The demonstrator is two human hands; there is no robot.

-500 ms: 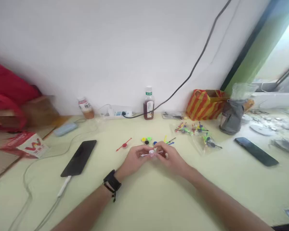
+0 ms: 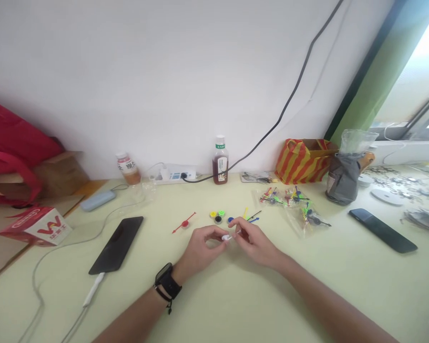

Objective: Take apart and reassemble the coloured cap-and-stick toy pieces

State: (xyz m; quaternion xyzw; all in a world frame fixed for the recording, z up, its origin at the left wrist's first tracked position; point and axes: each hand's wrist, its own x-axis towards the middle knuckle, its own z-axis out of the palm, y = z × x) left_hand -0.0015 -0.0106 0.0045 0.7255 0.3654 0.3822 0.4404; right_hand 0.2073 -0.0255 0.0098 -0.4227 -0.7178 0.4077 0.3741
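Pinching white pieces close together over a cluttered table

Holding a white round piece [image 2: 225,237] between thumb and forefinger, the left hand [image 2: 204,245] is closed at its tips, with a black watch [image 2: 168,280] on its wrist. The right hand [image 2: 255,240] grips a thin white piece [image 2: 239,232] just beside it; whether the two pieces touch cannot be told.

Just beyond the fingers sit a blue disc [image 2: 230,220], a black disc [image 2: 218,219], a yellow disc [image 2: 213,214] and a green disc [image 2: 221,213]. The right hand stands partly in front of the blue disc and near a few loose arrows [image 2: 253,219] in yellow, black and blue. A red disc [image 2: 185,224] with its arrow lies beyond the left hand, to its left.

Farther right, clear plastic bags [image 2: 300,229] hold more coloured pieces, and a dark phone [image 2: 382,230] lies flat. Another phone [image 2: 117,244], joined to a white cable [image 2: 94,289], rests on the left, near a red-and-white box [image 2: 39,226].

Along the wall [image 2: 157,85] stand a bottle [image 2: 220,162] of dark drink, crossed low down by a black cord [image 2: 264,143], a power strip [image 2: 175,174] and a striped bag [image 2: 303,164].
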